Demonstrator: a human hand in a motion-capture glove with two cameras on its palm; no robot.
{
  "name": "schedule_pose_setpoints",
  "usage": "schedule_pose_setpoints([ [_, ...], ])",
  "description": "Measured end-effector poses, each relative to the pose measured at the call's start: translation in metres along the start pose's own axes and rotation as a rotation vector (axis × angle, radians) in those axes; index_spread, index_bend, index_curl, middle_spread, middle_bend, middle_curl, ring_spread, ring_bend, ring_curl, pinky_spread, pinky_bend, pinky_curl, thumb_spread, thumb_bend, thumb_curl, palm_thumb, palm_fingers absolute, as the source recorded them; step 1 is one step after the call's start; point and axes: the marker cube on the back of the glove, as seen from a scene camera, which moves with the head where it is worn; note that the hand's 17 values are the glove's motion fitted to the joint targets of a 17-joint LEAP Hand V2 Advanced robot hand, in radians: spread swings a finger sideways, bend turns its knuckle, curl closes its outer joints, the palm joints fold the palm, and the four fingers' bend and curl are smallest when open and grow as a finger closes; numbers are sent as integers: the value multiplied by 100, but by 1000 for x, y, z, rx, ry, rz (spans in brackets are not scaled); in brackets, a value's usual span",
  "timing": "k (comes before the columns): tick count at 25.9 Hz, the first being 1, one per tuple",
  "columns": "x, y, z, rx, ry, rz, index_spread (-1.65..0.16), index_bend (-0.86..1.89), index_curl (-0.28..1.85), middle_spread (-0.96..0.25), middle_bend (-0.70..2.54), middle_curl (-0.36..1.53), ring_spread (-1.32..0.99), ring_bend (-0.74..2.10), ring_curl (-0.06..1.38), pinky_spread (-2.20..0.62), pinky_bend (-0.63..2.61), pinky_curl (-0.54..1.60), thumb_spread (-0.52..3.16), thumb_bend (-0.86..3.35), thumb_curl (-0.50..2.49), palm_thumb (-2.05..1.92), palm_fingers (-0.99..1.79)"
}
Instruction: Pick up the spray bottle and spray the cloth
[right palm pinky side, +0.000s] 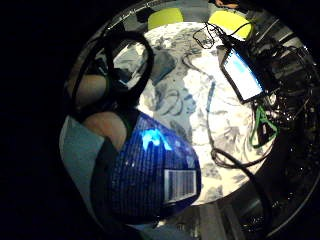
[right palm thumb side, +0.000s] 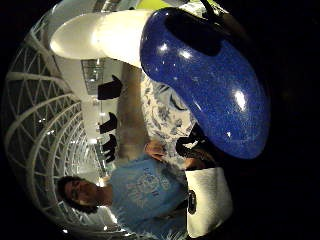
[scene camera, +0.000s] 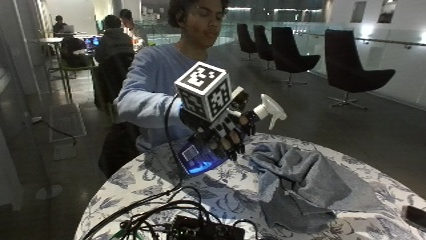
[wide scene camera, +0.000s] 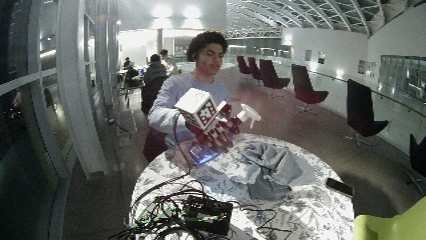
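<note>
My gloved right hand (scene camera: 223, 131) grips a blue spray bottle (scene camera: 200, 157) with a white spray head (scene camera: 269, 109), held tilted above the table's near-person side. The nozzle points toward the grey cloth (scene camera: 299, 177), which lies crumpled on the floral tablecloth beside and below the bottle. In the wide outside view the hand (wide scene camera: 214, 131) holds the bottle (wide scene camera: 204, 151) up next to the cloth (wide scene camera: 269, 167). The blue bottle body (right palm thumb side: 210, 75) and white head (right palm thumb side: 97, 36) fill the thumb side palm view. Its barcoded body (right palm pinky side: 150, 175) fills much of the little finger side palm view.
The round table (scene camera: 200, 197) carries a black device with tangled cables (scene camera: 193, 227) at its front edge and a dark phone (scene camera: 416, 216) at the right. A lit screen (right palm pinky side: 242, 75) and yellow-green chairs (right palm pinky side: 165, 17) show beyond the table. Black chairs (scene camera: 349, 62) stand behind.
</note>
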Motion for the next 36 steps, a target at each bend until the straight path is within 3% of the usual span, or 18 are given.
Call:
schedule_pose_setpoints([
  [7, -13, -27, 20, -173, 132, 63, -30, 8, 20, -2, 30, 40, 6, 56, 36, 22, 38, 35, 77, -2, 59, 97, 96],
  [17, -22, -33, 29, -185, 164, 84, -30, 7, 19, -2, 29, 41, 7, 56, 36, 21, 38, 36, 75, -2, 62, 96, 96],
  [23, -42, -28, 22, -2, -11, -11, -30, 8, 19, -2, 29, 41, 7, 55, 36, 20, 37, 36, 75, -3, 64, 95, 96],
  [31, -121, -8, 31, 341, -471, -334, -30, 8, 19, -2, 29, 42, 7, 53, 35, 21, 37, 36, 76, -2, 66, 96, 94],
  [36, -178, -2, 68, 377, -665, -480, -31, 8, 19, -2, 28, 42, 7, 52, 35, 22, 37, 36, 78, -2, 67, 95, 92],
])
